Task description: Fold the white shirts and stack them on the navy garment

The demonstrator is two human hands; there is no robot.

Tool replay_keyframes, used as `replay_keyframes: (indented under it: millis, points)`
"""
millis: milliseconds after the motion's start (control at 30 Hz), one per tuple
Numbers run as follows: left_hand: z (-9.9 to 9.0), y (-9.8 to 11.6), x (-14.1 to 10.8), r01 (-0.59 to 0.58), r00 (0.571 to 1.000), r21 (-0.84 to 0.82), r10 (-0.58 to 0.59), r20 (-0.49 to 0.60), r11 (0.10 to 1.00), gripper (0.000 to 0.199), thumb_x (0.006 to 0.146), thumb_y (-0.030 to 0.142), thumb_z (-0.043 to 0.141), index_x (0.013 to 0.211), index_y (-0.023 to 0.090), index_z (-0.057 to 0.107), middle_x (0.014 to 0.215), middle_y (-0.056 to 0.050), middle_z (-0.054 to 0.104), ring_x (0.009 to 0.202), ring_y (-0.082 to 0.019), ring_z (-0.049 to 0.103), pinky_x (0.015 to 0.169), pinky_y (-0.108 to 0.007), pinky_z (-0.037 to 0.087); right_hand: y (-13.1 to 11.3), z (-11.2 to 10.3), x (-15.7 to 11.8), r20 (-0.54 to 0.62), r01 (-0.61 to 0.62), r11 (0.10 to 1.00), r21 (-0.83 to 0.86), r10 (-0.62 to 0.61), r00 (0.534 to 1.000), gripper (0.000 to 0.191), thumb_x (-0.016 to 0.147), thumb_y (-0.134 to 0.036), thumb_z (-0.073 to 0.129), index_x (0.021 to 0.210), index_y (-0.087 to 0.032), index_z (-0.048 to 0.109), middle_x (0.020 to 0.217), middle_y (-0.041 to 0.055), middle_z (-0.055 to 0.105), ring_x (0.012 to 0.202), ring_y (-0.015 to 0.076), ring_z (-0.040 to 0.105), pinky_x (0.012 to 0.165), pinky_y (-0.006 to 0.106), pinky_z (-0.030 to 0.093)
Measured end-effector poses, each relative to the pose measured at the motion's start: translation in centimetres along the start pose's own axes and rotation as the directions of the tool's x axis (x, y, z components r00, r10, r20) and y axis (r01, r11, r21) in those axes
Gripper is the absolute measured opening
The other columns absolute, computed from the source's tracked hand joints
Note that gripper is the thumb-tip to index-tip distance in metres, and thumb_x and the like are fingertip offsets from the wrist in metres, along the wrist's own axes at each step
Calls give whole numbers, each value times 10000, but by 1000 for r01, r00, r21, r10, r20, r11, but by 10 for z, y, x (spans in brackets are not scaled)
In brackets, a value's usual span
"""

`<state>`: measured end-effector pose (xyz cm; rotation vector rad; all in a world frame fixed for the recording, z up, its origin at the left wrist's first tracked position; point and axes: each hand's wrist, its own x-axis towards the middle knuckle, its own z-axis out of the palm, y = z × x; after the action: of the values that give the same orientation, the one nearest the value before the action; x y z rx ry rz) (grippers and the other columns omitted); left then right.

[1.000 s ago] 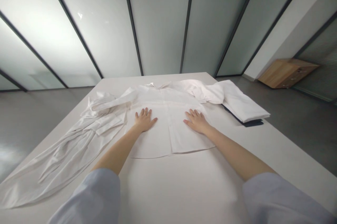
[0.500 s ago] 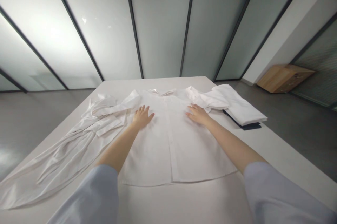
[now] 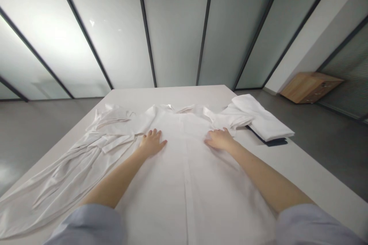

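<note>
A white button-front shirt point(image 3: 184, 176) lies spread on the table, front side up, its collar at the far end and its hem out of view at the bottom. My left hand point(image 3: 152, 143) rests on the shirt's left chest area, fingers spread and palm down. On the opposite side of the placket, my right hand point(image 3: 220, 138) presses on the cloth near the armhole, its fingers slightly bent. Neither hand has cloth visibly gripped in it.
Another crumpled white garment point(image 3: 74, 164) covers the left side of the white table point(image 3: 172, 93). A folded white cloth point(image 3: 261, 118) sits on a dark folded item point(image 3: 277, 141) at the right edge. Beyond stand frosted glass panels point(image 3: 175, 26) and a wooden cabinet point(image 3: 312, 87).
Both hands have drawn back toward me, and the shirt has slid along with them. Its hem has passed out of view at the bottom. The right fingers are more bent than before.
</note>
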<state>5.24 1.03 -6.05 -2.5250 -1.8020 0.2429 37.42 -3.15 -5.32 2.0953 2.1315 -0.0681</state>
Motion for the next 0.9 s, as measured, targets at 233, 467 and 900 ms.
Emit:
replay_keyframes:
  millis: [233, 467, 900]
  points:
    - [-30, 16, 19, 7, 997, -63, -12, -77, 998, 542, 903, 546, 389, 1280, 174, 504, 1282, -152, 577, 1205, -300, 520, 937, -419, 443, -9, -11, 29, -136, 79, 992, 102, -65, 989, 496, 920, -469, 441, 1300, -167, 543, 1358, 177, 551, 1256, 304, 502, 1011, 410, 372]
    - [5, 22, 61, 31, 993, -110, -43, -114, 994, 652, 949, 536, 267, 1468, 146, 334, 1559, -152, 287, 1437, -296, 245, 1126, -430, 246, -20, 30, 39, -231, 110, 985, 133, -77, 970, 496, 954, -439, 391, 1357, -171, 500, 1493, 147, 404, 1376, 293, 355, 1118, 419, 260]
    - [18, 29, 35, 13, 988, -107, -29, -153, 994, 670, 939, 551, 251, 1487, 171, 320, 1563, -132, 290, 1437, -305, 246, 1133, -448, 222, -28, -22, 123, -145, 34, 850, 526, 50, 988, 518, 807, -312, 604, 1303, -165, 577, 922, 87, 735, 848, 225, 673, 753, 274, 471]
